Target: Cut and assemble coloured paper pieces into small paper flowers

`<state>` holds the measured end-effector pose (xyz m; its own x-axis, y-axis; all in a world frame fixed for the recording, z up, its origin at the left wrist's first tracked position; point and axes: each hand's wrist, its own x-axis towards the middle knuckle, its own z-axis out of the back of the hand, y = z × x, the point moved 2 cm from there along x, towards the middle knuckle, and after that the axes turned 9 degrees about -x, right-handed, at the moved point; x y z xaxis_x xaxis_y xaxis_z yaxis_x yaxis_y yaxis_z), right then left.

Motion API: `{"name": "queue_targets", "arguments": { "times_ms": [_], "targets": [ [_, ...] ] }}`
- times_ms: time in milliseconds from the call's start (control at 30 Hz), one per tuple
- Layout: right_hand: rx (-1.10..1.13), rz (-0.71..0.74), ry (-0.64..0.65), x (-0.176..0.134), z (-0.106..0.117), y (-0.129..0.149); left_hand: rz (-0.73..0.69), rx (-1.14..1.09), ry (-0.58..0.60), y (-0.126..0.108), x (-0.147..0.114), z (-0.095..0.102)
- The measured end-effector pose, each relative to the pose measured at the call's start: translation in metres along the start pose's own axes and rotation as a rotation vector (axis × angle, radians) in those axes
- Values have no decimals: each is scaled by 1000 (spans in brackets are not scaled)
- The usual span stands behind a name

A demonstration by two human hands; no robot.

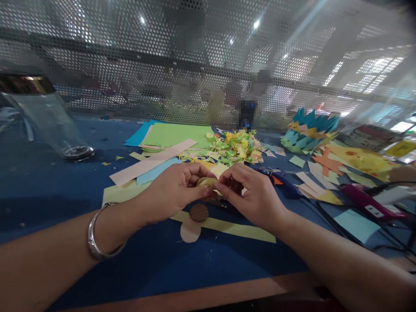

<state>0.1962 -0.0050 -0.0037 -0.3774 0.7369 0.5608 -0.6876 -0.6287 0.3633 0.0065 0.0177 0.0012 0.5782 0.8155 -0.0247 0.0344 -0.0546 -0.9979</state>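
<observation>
My left hand and my right hand meet above the middle of the table. Between their fingertips they pinch a small yellow paper piece, partly covered by the fingers. Just below them, a brown wood-look disc lies overlapping a pale paper circle and a yellow-green paper strip. Behind my hands lie a long pale pink strip and a light blue strip. Something dark under my right fingers is mostly hidden.
A green paper stack and a heap of cut paper scraps lie farther back. At left stands a glass jar. To the right are a blue glue gun, a zigzag-edged paper piece, a maroon power strip and cables.
</observation>
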Motion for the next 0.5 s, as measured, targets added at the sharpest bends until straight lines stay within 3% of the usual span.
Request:
{"name": "queue_targets", "arguments": {
  "times_ms": [500],
  "targets": [
    [25,-23,-3,1,1,1,-72,129,21,-3,-2,-2]
  ]
}}
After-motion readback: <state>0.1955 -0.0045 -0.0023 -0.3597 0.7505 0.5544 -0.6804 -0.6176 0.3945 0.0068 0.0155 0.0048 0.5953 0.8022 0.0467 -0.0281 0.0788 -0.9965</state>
